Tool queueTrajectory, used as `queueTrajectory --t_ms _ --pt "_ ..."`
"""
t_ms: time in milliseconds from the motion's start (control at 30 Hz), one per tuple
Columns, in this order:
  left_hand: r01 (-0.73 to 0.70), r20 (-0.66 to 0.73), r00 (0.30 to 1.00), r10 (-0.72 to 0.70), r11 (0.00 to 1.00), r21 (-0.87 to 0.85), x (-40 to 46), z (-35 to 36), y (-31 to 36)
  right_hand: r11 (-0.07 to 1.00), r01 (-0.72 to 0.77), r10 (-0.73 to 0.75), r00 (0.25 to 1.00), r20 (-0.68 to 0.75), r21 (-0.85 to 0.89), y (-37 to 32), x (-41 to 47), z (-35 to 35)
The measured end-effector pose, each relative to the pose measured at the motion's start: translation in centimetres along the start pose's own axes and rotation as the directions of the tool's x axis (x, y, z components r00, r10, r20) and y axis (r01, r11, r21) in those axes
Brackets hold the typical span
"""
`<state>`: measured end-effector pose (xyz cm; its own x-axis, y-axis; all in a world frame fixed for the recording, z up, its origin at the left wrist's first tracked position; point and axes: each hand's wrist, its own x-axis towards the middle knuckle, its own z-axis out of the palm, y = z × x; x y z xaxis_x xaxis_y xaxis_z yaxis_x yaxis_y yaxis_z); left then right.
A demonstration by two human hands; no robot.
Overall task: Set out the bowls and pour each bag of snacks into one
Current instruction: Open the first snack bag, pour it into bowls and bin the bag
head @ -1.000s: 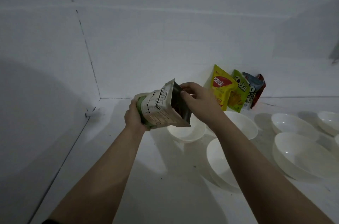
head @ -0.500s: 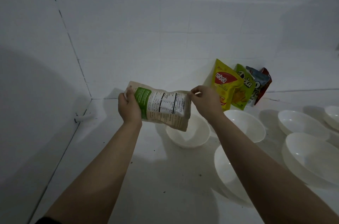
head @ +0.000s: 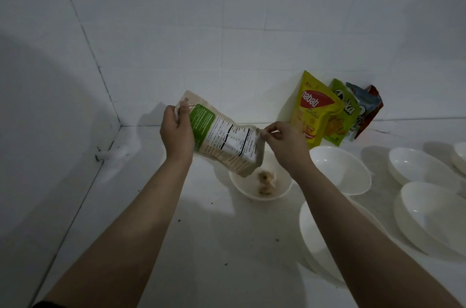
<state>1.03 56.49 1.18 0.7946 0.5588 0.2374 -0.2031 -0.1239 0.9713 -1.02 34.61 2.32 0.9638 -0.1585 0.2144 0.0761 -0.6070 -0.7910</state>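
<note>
Nearest the camera, two bare forearms reach forward over the white desk (head: 206, 244). Beside the right forearm stands an empty white bowl (head: 315, 239), partly hidden by the arm. Farther right sit more empty white bowls: one large and near (head: 433, 214), one behind it (head: 416, 165), and the edge of another at the frame's border (head: 461, 156). A fifth empty bowl (head: 340, 169) stands just right of the right wrist. That makes five empty bowls in view.

Between the hands, a sixth bowl (head: 252, 191) holds a few brownish snack pieces (head: 266, 179), blurred as they drop. Above it hangs the beige-and-green snack bag (head: 222, 141), tilted mouth-down toward that bowl. The left hand (head: 176, 131) grips the bag's raised bottom end, fingers curled around it. The right hand (head: 285, 143) pinches the upper corner of the bag's open mouth between thumb and fingertips.

Farthest back, four unopened bags lean upright against the tiled wall: a yellow Nabati bag (head: 315, 110), a green bag (head: 344, 113), a blue-grey bag (head: 359, 105) and a red bag (head: 373, 110), each overlapping the next.
</note>
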Motion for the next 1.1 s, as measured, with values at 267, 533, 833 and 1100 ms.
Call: queueTrajectory --t_ms 267,533,833,1100 --pt "0.042 -0.018 0.999 -0.042 0.999 -0.007 0.2 -1.1 0.1 0.997 0.034 -0.036 0.999 0.034 0.071 -0.6 0.5 0.2" --pt "0.022 -0.004 1.0 -0.022 1.0 -0.002 0.2 -1.6 0.4 0.987 0.02 -0.028 0.998 0.048 0.157 -0.4 0.4 0.3" --pt "0.065 -0.027 0.997 -0.066 0.997 -0.028 -0.1 -2.2 0.8 0.98 0.109 -0.115 0.993 0.027 0.166 -0.9 0.6 0.8" --pt "0.084 -0.031 0.996 -0.086 0.995 -0.049 0.1 -2.9 0.6 0.976 0.125 -0.133 0.991 0.033 0.178 -1.1 0.7 1.0"
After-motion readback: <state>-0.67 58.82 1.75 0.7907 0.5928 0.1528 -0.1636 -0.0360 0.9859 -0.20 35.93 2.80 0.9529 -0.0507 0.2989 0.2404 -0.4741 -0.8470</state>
